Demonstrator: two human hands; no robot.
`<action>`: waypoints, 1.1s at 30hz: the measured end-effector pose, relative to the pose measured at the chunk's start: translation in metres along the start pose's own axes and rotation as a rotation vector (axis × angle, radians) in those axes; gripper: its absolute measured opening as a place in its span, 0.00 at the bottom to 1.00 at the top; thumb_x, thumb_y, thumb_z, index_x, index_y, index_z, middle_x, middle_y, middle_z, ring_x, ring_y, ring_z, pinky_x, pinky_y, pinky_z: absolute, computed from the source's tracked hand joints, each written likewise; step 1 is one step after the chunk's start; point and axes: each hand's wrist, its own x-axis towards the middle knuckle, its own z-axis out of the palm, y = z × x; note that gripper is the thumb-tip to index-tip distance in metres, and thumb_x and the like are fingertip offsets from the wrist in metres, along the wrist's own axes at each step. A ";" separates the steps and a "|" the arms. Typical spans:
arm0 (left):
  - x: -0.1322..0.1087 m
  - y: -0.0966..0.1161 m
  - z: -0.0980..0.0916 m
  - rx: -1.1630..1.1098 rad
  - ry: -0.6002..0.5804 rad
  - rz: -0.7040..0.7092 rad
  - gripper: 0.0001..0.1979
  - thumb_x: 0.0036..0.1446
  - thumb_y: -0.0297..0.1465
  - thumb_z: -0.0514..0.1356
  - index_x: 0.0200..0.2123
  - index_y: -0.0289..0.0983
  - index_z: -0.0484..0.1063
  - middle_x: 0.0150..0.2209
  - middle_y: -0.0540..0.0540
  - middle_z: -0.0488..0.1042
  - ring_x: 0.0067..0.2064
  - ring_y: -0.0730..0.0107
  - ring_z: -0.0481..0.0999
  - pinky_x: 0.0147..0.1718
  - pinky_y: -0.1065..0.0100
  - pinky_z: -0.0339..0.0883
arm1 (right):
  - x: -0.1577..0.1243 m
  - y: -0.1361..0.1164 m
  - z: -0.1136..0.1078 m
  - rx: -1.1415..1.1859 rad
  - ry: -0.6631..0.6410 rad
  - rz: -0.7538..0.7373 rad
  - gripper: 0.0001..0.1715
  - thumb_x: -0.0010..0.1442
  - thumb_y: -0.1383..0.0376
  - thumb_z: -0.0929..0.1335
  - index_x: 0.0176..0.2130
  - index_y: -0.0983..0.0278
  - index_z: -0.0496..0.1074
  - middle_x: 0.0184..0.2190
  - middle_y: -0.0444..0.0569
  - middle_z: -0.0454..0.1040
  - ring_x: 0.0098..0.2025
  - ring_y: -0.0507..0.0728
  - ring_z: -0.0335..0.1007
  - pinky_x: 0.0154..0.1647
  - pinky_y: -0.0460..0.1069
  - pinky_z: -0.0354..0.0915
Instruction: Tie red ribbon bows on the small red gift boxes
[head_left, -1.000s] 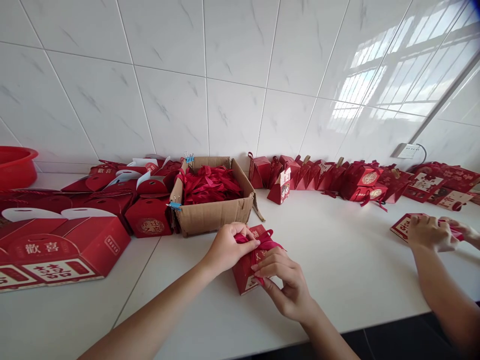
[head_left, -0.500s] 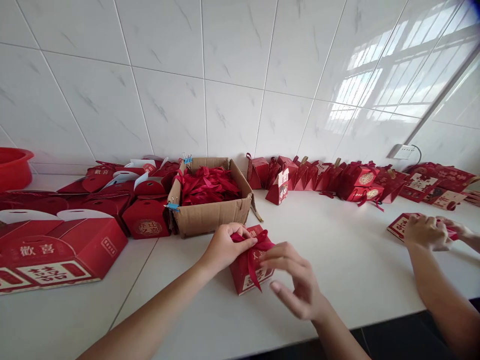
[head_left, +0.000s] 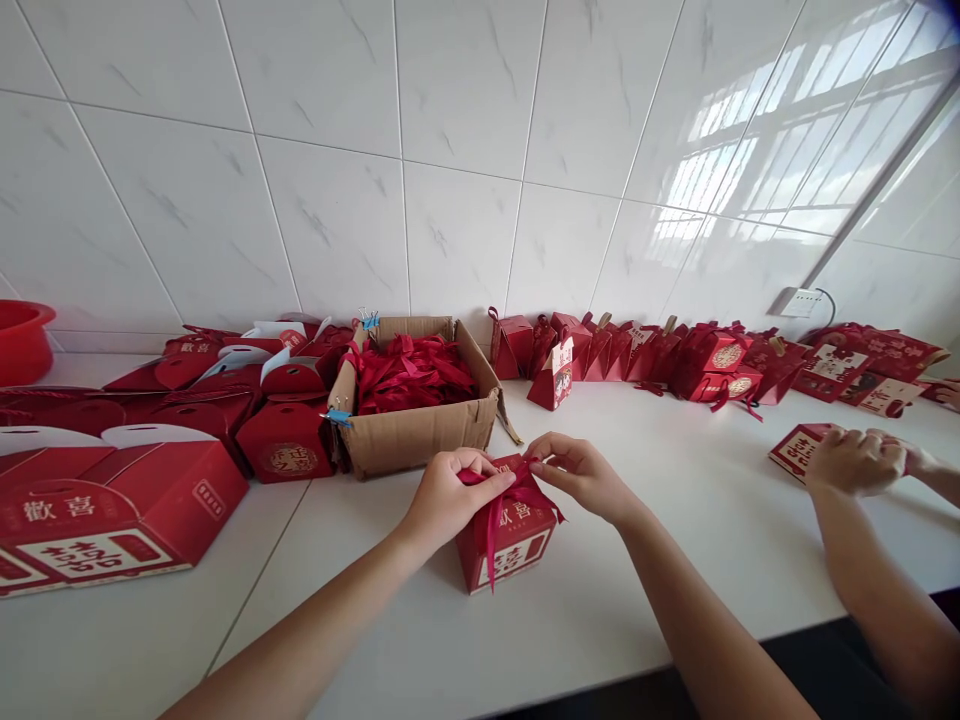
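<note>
A small red gift box [head_left: 506,550] with gold-white lettering stands on the white counter in front of me. A dark red ribbon [head_left: 493,525] is looped in a bow at its top, with tails hanging down the front. My left hand [head_left: 448,500] pinches the bow from the left side. From the right, my right hand [head_left: 577,472] pinches the ribbon near the top of the box. Fingers partly cover the knot. Just behind the box stands an open cardboard box [head_left: 420,436] filled with loose red ribbons [head_left: 416,375].
Red gift boxes [head_left: 285,440] crowd the left side, near a red basin [head_left: 24,342]. More red boxes [head_left: 600,350] line the tiled wall [head_left: 465,230]. At right, another person's hands [head_left: 855,462] work beside a red box [head_left: 791,450].
My right hand has moved up from beside the box, open before, and now pinches the ribbon. The front ribbon tail has shifted left. My left hand keeps its pinch.
</note>
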 end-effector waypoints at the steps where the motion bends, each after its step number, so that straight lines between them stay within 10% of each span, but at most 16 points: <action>1: 0.000 -0.001 0.000 0.016 0.000 0.008 0.22 0.50 0.40 0.63 0.16 0.38 0.54 0.30 0.46 0.76 0.41 0.61 0.75 0.38 0.65 0.65 | 0.001 0.000 0.001 0.042 0.008 0.017 0.11 0.57 0.58 0.69 0.30 0.64 0.70 0.34 0.49 0.72 0.37 0.54 0.68 0.39 0.51 0.66; 15: 0.002 -0.009 0.002 0.050 -0.016 0.064 0.25 0.45 0.33 0.64 0.16 0.40 0.46 0.25 0.48 0.70 0.44 0.58 0.72 0.38 0.65 0.63 | 0.005 0.015 0.013 0.148 0.197 0.073 0.13 0.53 0.58 0.71 0.26 0.65 0.70 0.34 0.47 0.69 0.35 0.53 0.65 0.34 0.48 0.62; 21: 0.000 0.000 -0.004 -0.040 -0.060 -0.010 0.17 0.50 0.39 0.63 0.18 0.38 0.63 0.29 0.47 0.73 0.42 0.60 0.73 0.39 0.66 0.63 | 0.002 0.007 0.010 0.138 0.171 0.088 0.14 0.56 0.55 0.68 0.35 0.64 0.71 0.34 0.48 0.72 0.35 0.54 0.68 0.36 0.50 0.66; 33: 0.005 0.007 -0.018 -0.368 -0.162 -0.135 0.12 0.53 0.39 0.60 0.27 0.35 0.73 0.29 0.47 0.72 0.34 0.66 0.71 0.34 0.67 0.63 | 0.005 -0.037 0.027 -0.587 0.032 -0.195 0.02 0.54 0.63 0.72 0.30 0.57 0.79 0.50 0.50 0.69 0.55 0.64 0.61 0.53 0.65 0.62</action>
